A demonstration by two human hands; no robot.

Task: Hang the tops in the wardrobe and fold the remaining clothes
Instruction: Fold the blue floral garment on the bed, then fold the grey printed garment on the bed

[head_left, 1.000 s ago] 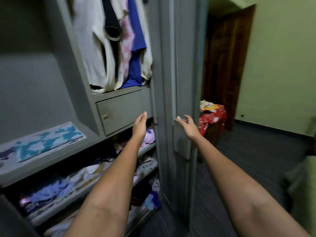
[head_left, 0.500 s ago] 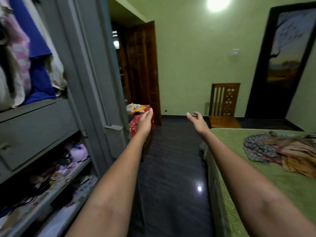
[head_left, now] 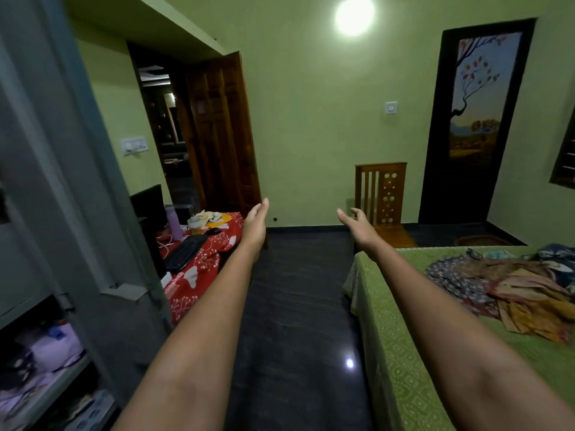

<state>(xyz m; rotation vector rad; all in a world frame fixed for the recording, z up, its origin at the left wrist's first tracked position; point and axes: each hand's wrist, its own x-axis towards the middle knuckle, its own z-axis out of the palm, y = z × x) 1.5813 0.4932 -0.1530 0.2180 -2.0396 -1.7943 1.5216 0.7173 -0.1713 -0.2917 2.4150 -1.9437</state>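
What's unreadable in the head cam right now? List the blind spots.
Head view, the only one:
- Pile of patterned clothes on the green bed: cut by the right edge; tops versus other garments cannot be told apart.
- Grey wardrobe: hanging rail beyond the left edge; only blurred lower shelves show.
- Room past the brown wooden door: too dark.
- Left hand and right hand: empty.

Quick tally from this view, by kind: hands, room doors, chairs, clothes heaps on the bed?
Hands, empty: 2, left hand and right hand
Room doors: 2, brown wooden door and dark door with a painted tree
Brown wooden chair: 1
Heap of patterned clothes on green bed: 1
Total: 6
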